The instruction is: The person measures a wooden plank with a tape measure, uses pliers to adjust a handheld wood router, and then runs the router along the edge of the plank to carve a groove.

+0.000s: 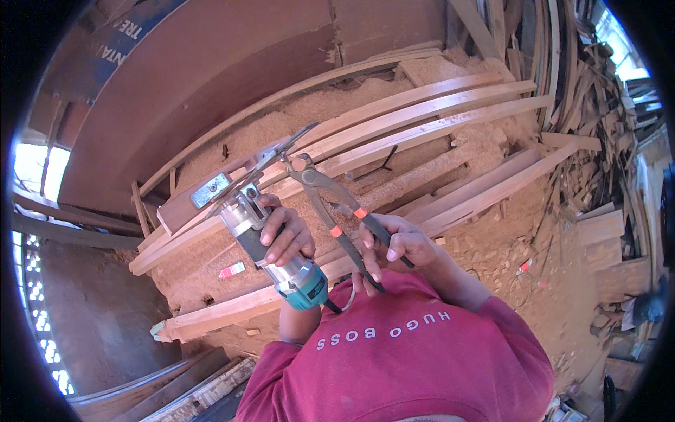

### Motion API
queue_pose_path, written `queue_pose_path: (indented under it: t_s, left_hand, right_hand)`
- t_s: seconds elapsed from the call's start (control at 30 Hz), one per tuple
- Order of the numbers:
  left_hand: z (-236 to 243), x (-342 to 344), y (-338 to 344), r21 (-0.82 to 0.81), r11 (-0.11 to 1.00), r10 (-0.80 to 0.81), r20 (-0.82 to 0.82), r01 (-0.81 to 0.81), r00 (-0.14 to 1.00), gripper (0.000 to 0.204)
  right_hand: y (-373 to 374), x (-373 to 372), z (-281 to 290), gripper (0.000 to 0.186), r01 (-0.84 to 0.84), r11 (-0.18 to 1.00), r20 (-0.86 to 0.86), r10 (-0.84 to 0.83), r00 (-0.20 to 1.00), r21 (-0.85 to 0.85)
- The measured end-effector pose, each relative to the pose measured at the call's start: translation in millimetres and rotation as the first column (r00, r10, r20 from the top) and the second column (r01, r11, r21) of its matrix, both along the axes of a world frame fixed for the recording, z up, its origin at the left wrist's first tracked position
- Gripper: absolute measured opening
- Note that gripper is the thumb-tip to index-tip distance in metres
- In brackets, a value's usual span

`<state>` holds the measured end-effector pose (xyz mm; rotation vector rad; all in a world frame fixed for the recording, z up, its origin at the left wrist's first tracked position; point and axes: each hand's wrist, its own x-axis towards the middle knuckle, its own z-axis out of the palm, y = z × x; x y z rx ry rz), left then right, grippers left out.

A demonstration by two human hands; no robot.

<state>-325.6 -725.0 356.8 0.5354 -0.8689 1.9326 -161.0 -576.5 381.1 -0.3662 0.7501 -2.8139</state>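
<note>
My left hand (288, 228) wraps round the body of a trim router (304, 285), silver and black with a teal end and a cord. It is held tilted, its flat base plate (271, 156) turned up and away from me. A metal bracket (211, 190) sticks out at its left side. My right hand (401, 246) grips a pair of pincers (307, 177) by dark handles with orange bands, the handles spread apart. The pincers' jaws are right beside the base plate and router bit area; whether they bite on anything I cannot tell.
Long wooden beams (436, 105) lie across sawdust-covered ground ahead. A small red-and-white packet (231, 270) rests between beams at left. Scrap wood (590, 112) is heaped at the right, and a large brown panel (211, 77) stands at the back. Thin black rod (380, 166) lies beyond the pincers.
</note>
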Motion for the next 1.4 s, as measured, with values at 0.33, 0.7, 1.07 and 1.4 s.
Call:
queue_pose_path:
  t_s: [0.33, 0.7, 1.07, 1.4]
  left_hand:
    - [2.1, 5.8, 6.4, 0.03, 0.999, -0.019, 0.082, 0.017, 0.996, 0.039]
    - [2.6, 2.8, 11.4, 0.091, 0.995, -0.034, 0.041, 0.031, 0.999, 0.041]
    - [-2.3, 0.1, 13.5, 0.116, 0.993, -0.038, 0.061, 0.031, 0.997, 0.043]
    - [-2.2, -2.1, 6.7, -0.009, 0.998, -0.069, 0.03, 0.069, 0.997, 0.042]
  right_hand:
    - [-2.1, -10.5, 0.5, 0.039, 0.021, 0.995, -0.049, -0.017, 0.999, 0.099]
    - [-5.8, -16.1, -0.1, 0.044, 0.063, 0.994, -0.074, -0.057, 0.996, 0.088]
    - [-6.6, -18.1, -8.7, 0.041, 0.096, 0.988, -0.003, -0.096, 0.995, 0.118]
    - [-12.8, -12.5, 3.1, 0.049, -0.109, 0.99, 0.174, 0.093, 0.98, 0.085]
